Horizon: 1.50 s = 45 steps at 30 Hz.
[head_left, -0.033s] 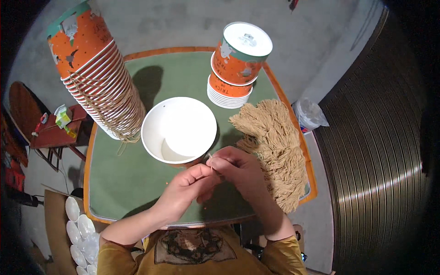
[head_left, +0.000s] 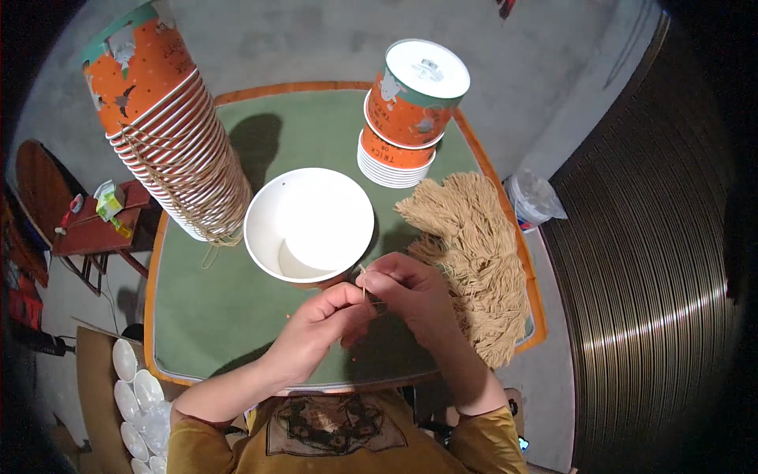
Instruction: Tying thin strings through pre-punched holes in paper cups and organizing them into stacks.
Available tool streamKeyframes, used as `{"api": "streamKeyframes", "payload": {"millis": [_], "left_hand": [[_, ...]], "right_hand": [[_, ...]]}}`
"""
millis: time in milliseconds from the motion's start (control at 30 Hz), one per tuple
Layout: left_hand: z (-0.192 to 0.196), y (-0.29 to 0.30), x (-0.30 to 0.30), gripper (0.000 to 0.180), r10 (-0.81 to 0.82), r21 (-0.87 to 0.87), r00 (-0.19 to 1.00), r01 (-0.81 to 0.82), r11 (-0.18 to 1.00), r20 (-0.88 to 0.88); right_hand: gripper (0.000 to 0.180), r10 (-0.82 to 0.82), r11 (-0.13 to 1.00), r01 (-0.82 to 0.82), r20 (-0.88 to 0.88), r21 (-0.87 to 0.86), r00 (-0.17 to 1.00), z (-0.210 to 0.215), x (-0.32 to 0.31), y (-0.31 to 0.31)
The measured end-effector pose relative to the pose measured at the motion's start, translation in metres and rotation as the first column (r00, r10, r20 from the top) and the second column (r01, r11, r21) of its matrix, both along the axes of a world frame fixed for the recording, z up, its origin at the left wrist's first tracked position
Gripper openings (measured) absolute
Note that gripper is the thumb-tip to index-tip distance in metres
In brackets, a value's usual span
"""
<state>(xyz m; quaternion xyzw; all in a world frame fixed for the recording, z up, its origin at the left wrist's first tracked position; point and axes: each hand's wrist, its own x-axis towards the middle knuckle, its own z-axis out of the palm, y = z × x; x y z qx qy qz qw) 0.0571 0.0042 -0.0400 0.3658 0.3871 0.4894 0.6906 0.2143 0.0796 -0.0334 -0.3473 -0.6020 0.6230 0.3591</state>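
My left hand and my right hand meet just in front of an open paper bucket, white inside and orange outside. Both are closed in pinches on a thin tan string, a short piece of which shows between the fingertips. Whether the string passes through the bucket's wall is hidden by my fingers. Close to my right hand lies a large bundle of loose tan strings. The bucket stands upright, with a small hole near its far rim.
A tall leaning stack of nested orange buckets, draped with string loops, rises at the left. At the back right stands a shorter upside-down stack. All rest on a green tabletop with an orange border. Clear plastic lids lie lower left.
My fingers have shifted very slightly, and a little more string shows between them. The buckets and the string bundle have stayed in place.
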Motion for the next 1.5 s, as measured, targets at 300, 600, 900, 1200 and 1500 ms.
{"api": "streamKeyframes", "payload": {"millis": [300,600,900,1200,1500], "left_hand": [[-0.024,-0.022,-0.023,0.012,-0.058,-0.075,0.996,0.063,0.995,0.072],[-0.027,-0.025,-0.048,0.019,-0.124,-0.064,0.837,0.107,0.992,-0.533],[0.022,-0.008,-0.041,0.021,0.055,0.2,0.533,0.218,0.955,-0.844],[0.032,-0.007,-0.048,0.015,0.251,0.36,0.456,0.169,0.917,-0.854],[0.03,0.027,-0.052,0.022,0.503,0.543,0.208,0.39,0.744,-0.839]], "right_hand": [[0.015,-0.339,0.939,0.341,0.038,-0.043,0.94,-0.011,0.027,0.024],[0.018,-0.57,0.793,0.352,0.402,0.498,0.717,-0.034,0.041,0.016],[0.032,0.154,0.948,-0.197,0.182,0.248,0.971,-0.032,-0.018,-0.042],[0.012,-0.101,0.924,0.049,0.117,0.38,0.988,-0.033,-0.011,-0.035],[0.017,-0.34,0.683,0.221,0.036,0.696,0.94,-0.045,-0.021,-0.013]]}}
